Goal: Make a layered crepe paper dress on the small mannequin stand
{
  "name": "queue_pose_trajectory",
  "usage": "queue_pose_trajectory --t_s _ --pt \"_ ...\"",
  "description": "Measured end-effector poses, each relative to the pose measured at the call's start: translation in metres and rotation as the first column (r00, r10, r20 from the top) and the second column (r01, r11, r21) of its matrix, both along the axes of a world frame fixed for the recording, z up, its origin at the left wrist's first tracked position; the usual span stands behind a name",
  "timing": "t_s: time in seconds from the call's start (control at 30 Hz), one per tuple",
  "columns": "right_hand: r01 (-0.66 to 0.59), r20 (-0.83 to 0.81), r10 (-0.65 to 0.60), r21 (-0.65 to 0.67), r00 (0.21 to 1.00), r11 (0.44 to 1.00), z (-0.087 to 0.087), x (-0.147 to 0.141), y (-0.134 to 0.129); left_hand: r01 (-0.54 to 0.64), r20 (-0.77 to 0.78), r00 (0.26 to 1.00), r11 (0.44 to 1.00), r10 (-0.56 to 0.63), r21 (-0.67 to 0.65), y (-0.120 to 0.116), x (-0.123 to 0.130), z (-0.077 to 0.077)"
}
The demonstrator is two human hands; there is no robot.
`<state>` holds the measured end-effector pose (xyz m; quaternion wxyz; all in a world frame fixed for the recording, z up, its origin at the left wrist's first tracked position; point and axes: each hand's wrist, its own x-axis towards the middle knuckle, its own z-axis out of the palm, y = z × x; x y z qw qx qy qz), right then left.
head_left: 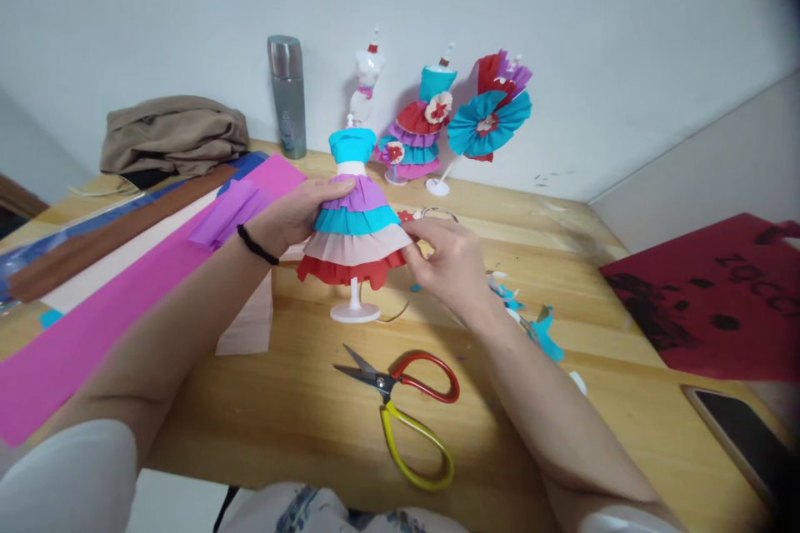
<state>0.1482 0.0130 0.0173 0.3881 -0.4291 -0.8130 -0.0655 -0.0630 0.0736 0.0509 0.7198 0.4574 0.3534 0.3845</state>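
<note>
A miniature dress form on a white round stand wears a crepe paper dress (353,221) with a turquoise top, a white waist, and purple, turquoise, pale pink and red ruffles. My left hand (300,208) holds it from the left, thumb pressed on the purple ruffle; the other fingers are hidden behind. On the right side, my right hand (453,258) pinches the edge of the pale pink ruffle between thumb and fingers. Scissors (388,387) with one red and one yellow handle lie in front of the stand, blades parted.
Three more small dress forms stand by the wall, including one with a turquoise fan (487,125). A flask (287,96) and brown cloth (172,133) are behind left. Crepe paper strips (118,300) cover the left side. Paper scraps (547,337), a red bag (718,300) and a phone (737,441) lie right.
</note>
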Motion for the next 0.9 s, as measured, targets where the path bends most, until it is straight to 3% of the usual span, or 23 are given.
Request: queue_pose_trajectory --t_s 0.13,0.33,0.5,0.6,0.9 --pt "0.055 -0.07 -0.049 0.09 0.996 0.994 -0.004 0.003 0.004 -0.051 0.023 0.998 0.999 0.051 -0.016 0.001 -0.001 0.001" --pt "0.126 -0.01 -0.127 0.222 0.992 0.967 -0.018 0.01 0.016 -0.058 0.01 0.998 0.998 0.057 0.028 0.001 -0.003 0.004" --pt "0.037 -0.074 -0.033 0.05 0.997 0.998 -0.018 0.007 0.016 -0.012 -0.011 1.0 0.999 0.012 0.037 -0.001 -0.002 0.006" --pt "0.075 -0.07 -0.076 -0.023 0.995 0.997 -0.017 0.005 0.016 -0.041 0.009 0.999 0.999 0.041 0.033 0.0 -0.003 0.006" --pt "0.103 0.034 -0.105 0.053 0.994 0.993 -0.022 0.012 0.022 -0.004 0.009 1.0 0.996 0.003 0.09 0.006 -0.009 0.002"
